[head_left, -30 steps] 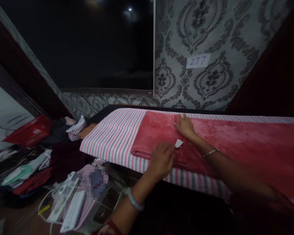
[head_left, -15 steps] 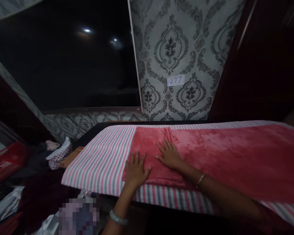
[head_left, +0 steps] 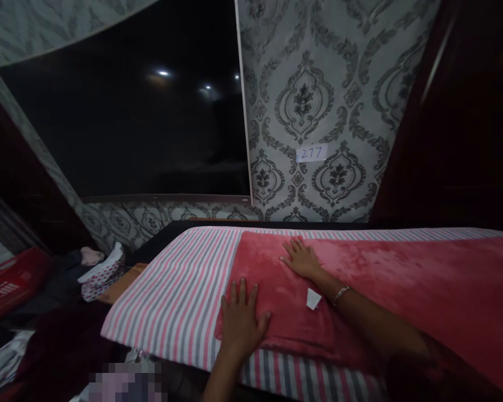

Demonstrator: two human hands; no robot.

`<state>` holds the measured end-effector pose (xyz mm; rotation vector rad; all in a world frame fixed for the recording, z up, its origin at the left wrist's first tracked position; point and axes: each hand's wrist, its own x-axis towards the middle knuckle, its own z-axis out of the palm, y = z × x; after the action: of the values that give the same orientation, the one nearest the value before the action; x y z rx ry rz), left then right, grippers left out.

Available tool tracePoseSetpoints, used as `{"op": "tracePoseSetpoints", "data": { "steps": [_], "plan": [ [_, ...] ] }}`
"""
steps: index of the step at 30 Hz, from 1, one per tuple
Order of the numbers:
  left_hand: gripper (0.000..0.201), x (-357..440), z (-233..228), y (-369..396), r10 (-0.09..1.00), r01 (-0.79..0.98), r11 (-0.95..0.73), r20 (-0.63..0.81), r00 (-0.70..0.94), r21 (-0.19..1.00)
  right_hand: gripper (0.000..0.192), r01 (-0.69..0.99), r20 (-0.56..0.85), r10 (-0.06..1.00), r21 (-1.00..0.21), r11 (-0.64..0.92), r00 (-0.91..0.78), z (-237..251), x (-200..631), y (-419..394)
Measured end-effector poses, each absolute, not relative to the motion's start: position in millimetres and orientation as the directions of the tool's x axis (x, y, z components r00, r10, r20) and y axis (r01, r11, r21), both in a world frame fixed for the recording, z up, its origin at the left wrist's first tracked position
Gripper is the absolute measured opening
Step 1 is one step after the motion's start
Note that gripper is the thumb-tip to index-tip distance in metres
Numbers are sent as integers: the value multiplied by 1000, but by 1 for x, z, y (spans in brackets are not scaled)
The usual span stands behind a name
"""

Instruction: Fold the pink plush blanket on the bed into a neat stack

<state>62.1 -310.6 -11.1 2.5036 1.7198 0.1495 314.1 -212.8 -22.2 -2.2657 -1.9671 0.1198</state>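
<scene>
Looks like the smoothing-out stage of laying a cloth flat. A soft, plush pinkish-red fleece cloth (head_left: 385, 290) is spread across the middle and right of the frame, on top of a table covered in a pink, grey and white striped sheet (head_left: 180, 290). The person's left hand (head_left: 241, 321) sits flat at the lower centre, right on the cloth's near left corner where the folded edge meets the stripes, fingers (head_left: 243, 290) spread wide and pressing down, not gripping anything. The right hand (head_left: 302, 259) is a bit further up, palm down near the cloth's far edge, fingers splayed too and holding nothing, with a thin metal bangle (head_left: 341, 295) on that wrist. Between the two hands a small white tag (head_left: 312, 298) pokes out of the fleece. The left end looks fairly flat already, though the near edge seems doubled over, so a guess is that the next move calls for sliding both palms outward along the cloth with even pressure, keeping the corner square to the stripes. Behind it all there's grey damask wallpaper with a small paper label reading 277 (head_left: 311, 153), a big dark panel (head_left: 126, 123) in the upper left, and a heap of clothes (head_left: 96, 268) in the lower left.
</scene>
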Motion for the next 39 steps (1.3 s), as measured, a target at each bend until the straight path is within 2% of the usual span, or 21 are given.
{"op": "tracePoseSetpoints", "data": {
  "steps": [3, 6, 10, 13, 16, 19, 22, 25, 28, 31, 36, 39],
  "plan": [
    [69, 63, -13, -311, 934, 916, -355, 35, 355, 185, 58, 972, 61, 990, -207, -113, 128, -13, 314, -199],
    [69, 54, -13, -310, 934, 898, -356, 95, 343, 259, 55, 961, 114, 992, -274, -23, 57, 4, 305, -174],
    [62, 20, -15, -304, 966, 890, -223, 212, 147, 398, 62, 937, 71, 997, -344, 58, -35, 15, 288, -136],
    [61, -6, -17, -300, 994, 836, -106, 89, 69, 539, 62, 915, 16, 997, -396, 82, -82, 15, 282, -117],
    [55, -16, -21, -299, 995, 840, -50, -43, 87, 540, 56, 902, -40, 993, -425, 80, -107, 15, 283, -108],
    [53, -13, -30, -301, 998, 865, -31, -33, 55, 500, 50, 897, -78, 992, -439, 56, -100, 16, 287, -103],
    [59, -5, -41, -303, 1000, 769, -19, 19, 9, 639, 46, 889, -70, 994, -456, 44, -86, 15, 287, -103],
    [52, 5, -47, -307, 994, 539, -48, 91, -54, 841, 36, 878, -11, 998, -476, 47, -60, 12, 286, -109],
    [35, 16, -39, -313, 987, 255, -104, 130, -90, 961, 27, 861, 90, 996, -504, 67, -25, 13, 287, -118],
    [32, 21, -17, -319, 988, 78, -123, 129, -89, 989, 26, 845, 187, 982, -529, 85, 17, 28, 296, -126],
    [40, 6, 41, -324, 989, 6, -130, 130, -77, 992, 24, 793, 405, 912, -577, 197, 67, 93, 300, -118],
    [44, -20, 68, -313, 978, -25, -157, 152, -142, 987, 24, 804, 463, 885, -544, 241, 48, 127, 275, -100]
  ]
}}
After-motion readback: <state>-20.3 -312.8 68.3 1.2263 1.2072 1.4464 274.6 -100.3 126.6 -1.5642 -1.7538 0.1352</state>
